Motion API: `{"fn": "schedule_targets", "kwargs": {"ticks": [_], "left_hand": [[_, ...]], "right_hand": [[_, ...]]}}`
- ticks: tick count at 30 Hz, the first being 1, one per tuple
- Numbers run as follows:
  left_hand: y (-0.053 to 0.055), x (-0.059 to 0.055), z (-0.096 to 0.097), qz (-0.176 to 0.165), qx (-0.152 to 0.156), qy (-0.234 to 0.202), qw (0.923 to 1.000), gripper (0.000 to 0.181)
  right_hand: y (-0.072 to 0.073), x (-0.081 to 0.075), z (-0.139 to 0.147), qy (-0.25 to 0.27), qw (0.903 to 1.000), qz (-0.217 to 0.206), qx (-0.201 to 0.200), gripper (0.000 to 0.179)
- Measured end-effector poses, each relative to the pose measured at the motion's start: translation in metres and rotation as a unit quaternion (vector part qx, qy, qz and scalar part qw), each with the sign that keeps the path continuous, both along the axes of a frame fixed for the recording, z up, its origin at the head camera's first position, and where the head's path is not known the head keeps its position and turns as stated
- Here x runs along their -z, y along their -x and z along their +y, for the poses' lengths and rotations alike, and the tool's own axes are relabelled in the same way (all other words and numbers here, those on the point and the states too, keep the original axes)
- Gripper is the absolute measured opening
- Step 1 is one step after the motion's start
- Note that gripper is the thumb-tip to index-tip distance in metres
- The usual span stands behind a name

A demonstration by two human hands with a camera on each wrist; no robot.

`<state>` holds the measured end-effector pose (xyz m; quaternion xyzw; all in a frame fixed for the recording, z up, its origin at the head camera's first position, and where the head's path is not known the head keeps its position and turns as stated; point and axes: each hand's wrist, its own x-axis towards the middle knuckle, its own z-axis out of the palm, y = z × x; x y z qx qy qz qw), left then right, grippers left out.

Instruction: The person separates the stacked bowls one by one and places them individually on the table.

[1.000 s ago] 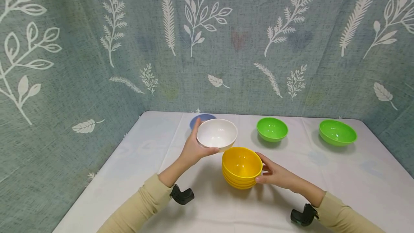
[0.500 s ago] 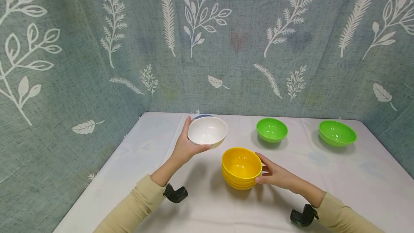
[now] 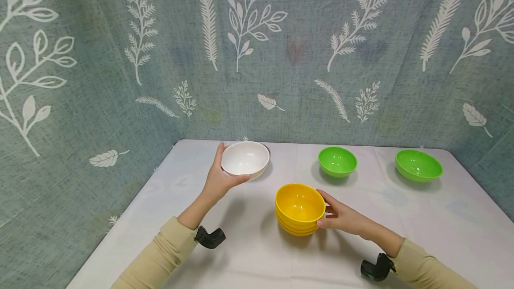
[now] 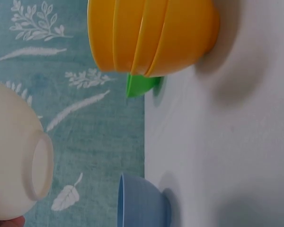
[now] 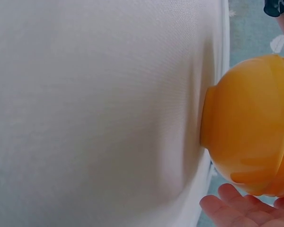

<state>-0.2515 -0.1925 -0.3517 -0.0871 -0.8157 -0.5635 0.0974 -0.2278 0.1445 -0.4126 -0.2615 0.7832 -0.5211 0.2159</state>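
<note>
The white bowl (image 3: 246,158) is held by the left hand (image 3: 219,178), spread wide, and should be kept flat; the yellow bowls (image 3: 298,211) are lightly held by the curved right hand (image 3: 341,216).

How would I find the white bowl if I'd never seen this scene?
Start at the pale table before the leaf-patterned curtain. Above the table's far left part, a person's left hand holds the white bowl up by its side. Its neighbours are a yellow stack, two green bowls and a blue bowl; it alone is white.
</note>
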Motion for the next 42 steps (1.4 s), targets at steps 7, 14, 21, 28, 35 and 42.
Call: {"fn": "schedule_targets", "kwargs": {"ticks": [7,14,21,28,35,42], "left_hand": [[0.003,-0.001,-0.009,-0.007,-0.015,-0.004,0.9999,0.113],[0.005,-0.004,-0.018,0.0,-0.027,-0.006,0.9996,0.112],[0.008,-0.007,-0.027,-0.003,-0.041,-0.021,0.9989,0.112],[0.013,-0.007,-0.034,-0.001,-0.055,-0.02,0.9983,0.113],[0.02,-0.002,-0.043,0.004,-0.078,-0.012,0.9969,0.115],[0.028,0.004,-0.054,0.014,-0.09,-0.006,0.9958,0.116]], "right_hand": [[0.0,0.0,0.0,-0.009,0.9999,-0.013,0.006,0.087],[0.0,-0.001,0.0,-0.013,0.9997,-0.016,0.011,0.089],[0.0,-0.001,0.001,-0.009,0.9998,-0.015,0.007,0.088],[0.0,-0.001,0.001,-0.011,0.9998,-0.017,0.009,0.088],[0.001,-0.001,0.001,-0.016,0.9997,-0.014,0.012,0.087],[0.001,-0.001,0.001,-0.019,0.9997,-0.012,0.013,0.088]]}}
